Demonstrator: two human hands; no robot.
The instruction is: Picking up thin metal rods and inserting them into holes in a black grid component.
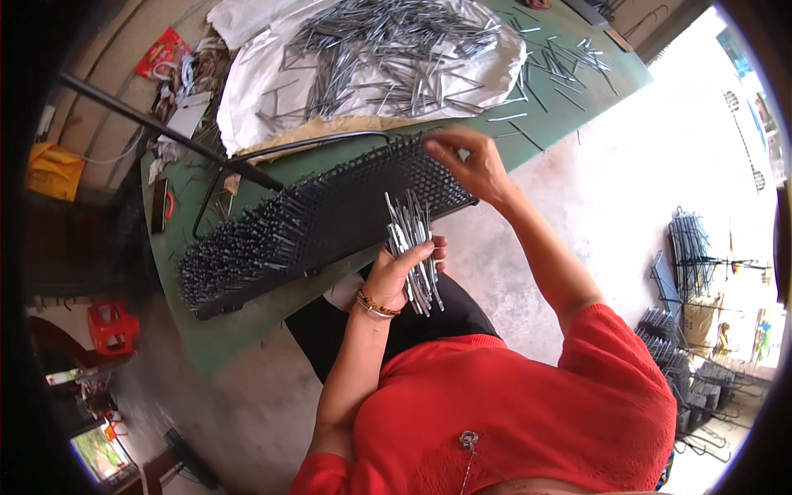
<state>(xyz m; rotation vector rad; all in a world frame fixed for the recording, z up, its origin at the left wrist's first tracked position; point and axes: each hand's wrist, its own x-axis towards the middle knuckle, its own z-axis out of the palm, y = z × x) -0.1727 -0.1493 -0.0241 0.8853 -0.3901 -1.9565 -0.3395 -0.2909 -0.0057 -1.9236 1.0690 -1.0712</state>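
Note:
My left hand is wrapped round a bundle of thin silvery metal rods, held upright in front of the black perforated rack. The rack is long and lies slantwise along the table's near edge. Dark rods stand packed in its left part, while bare holes show over much of the right part. At the rack's far right end is my right hand, its thumb and fingers pinched together over the holes. Whatever is between those fingertips is too small to make out.
Beyond the rack, a heap of loose rods covers white sheeting on the green table. More rods are scattered at the right. A dark bar crosses the left side. A red stool stands at lower left; black racks stand right.

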